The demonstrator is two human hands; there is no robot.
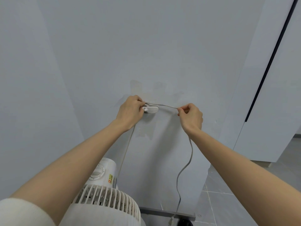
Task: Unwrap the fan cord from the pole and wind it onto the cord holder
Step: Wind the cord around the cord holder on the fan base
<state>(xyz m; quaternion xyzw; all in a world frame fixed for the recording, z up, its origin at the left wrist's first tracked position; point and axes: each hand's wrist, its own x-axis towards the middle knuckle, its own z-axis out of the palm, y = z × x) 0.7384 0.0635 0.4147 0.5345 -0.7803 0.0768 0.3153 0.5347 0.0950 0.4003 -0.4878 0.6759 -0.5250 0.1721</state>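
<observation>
A white cord holder (150,109) is stuck to the pale wall at mid height. My left hand (130,111) holds the grey fan cord (185,167) against the holder's left side. From there the cord runs taut to the right, where my right hand (190,117) pinches it between thumb and fingers. Below my right hand the cord hangs in a loose curve down to the floor, ending in a plug (171,221). Another stretch of cord drops from my left hand toward the white fan (105,191) at the bottom. The fan's pole is hidden.
The fan's motor housing with its round dial (97,172) and grille stand close below my left forearm. A white cabinet door with a dark vertical strip (268,62) stands at the right. Grey floor tiles (228,201) show at the lower right.
</observation>
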